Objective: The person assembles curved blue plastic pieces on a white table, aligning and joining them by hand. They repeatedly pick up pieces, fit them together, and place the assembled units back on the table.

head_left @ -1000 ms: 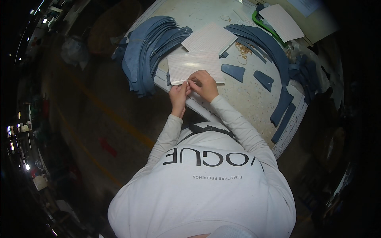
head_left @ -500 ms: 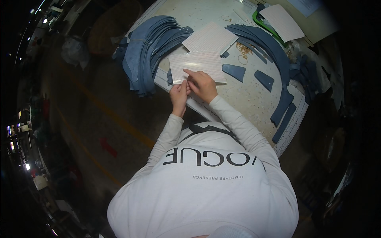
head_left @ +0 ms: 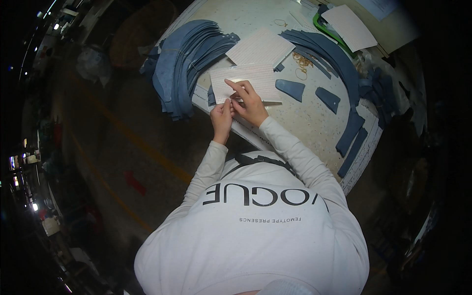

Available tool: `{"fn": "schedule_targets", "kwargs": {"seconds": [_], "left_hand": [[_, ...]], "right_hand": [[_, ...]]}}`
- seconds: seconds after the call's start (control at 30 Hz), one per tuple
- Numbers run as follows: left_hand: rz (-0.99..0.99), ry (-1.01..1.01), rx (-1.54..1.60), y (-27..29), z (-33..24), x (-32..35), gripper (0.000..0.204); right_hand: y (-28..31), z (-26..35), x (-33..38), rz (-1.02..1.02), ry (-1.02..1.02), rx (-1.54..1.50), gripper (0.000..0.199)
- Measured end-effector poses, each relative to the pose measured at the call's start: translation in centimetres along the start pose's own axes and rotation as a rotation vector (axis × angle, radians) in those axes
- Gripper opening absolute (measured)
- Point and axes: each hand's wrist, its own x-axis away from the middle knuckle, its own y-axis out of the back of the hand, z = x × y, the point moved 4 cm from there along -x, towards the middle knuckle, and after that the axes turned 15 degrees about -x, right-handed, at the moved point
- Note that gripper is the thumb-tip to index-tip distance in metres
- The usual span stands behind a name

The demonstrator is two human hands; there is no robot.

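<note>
A: Right hand (head_left: pixel 250 104) is lying on the white sheet (head_left: pixel 250 78), index finger extended toward the sheet's far-left corner, other fingers curled narrow.

B: And the left hand (head_left: pixel 221 118)?

A: It is pinching the sheet's near edge, fingers closed on it. The sheet is lying flat at the table (head_left: pixel 314 123) edge, long axis running left-right, beyond both hands, beside the blue stack (head_left: pixel 182 64).

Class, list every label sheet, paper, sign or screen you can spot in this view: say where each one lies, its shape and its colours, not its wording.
Label sheet: white dotted rectangle at the table edge, under both hands.
Second label sheet: white rectangle, tilted, just beyond the first.
Paper sheet: plain white rectangle, far right, over a green tray.
Screens: none legible.
</note>
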Motion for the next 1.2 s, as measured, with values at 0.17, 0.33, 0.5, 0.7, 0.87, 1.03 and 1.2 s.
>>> {"fn": "schedule_targets", "kwargs": {"seconds": [0.17, 0.33, 0.5, 0.7, 0.87, 1.03, 1.2], "left_hand": [[-0.005, -0.030, -0.007, 0.1, 0.1, 0.1, 0.029], [0.037, 0.000, 0.037, 0.3, 0.4, 0.1, 0.032], [0.086, -0.048, 0.022, 0.6, 0.4, 0.2, 0.034], [0.090, -0.103, -0.109, 1.0, 1.2, -0.4, 0.035], [-0.014, -0.169, -0.210, 1.2, 2.3, -1.1, 0.040], [-0.028, -0.169, -0.189, 1.2, 2.1, -0.8, 0.037], [0.024, 0.105, 0.004, 3.0, 1.0, -1.3, 0.032]], "right_hand": [[0.1, 0.2, -0.2, -0.011, 0.002, -0.046, 0.070], [0.4, 0.6, -0.4, -0.074, -0.019, -0.140, 0.074], [-0.2, 1.2, -1.0, 0.049, 0.133, -0.123, 0.076], [-1.0, 1.0, -1.2, 0.141, 0.101, -0.028, 0.078], [-1.0, 1.3, -0.7, 0.169, 0.146, 0.026, 0.077], [-1.3, 1.0, -0.5, 0.022, 0.082, -0.033, 0.076], [1.3, -0.7, -0.4, -0.271, -0.229, -0.372, 0.073]]}}
